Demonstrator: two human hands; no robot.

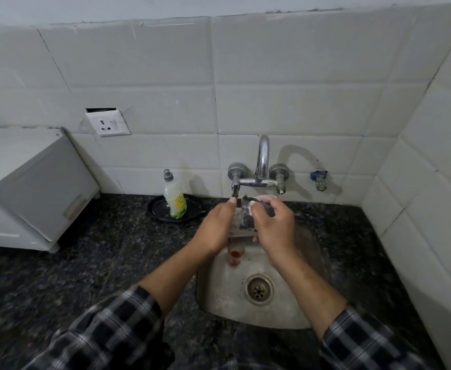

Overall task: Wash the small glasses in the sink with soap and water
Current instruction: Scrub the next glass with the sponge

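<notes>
Steel sink [285,313]: my left hand [215,228] gripped a soapy glass [236,218], slippery, fragile; right hand [271,227] held prob. a scrubber [248,208] inside.

Counts: 2 hands (left hand [215,231], right hand [271,225]), 2 small glasses (held glass [237,218], glass in sink [235,253]), 1 scrubber [248,214], 1 soap bottle [175,200], 1 black plate [160,209], 1 faucet [261,161], 1 wall socket [108,124].
</notes>
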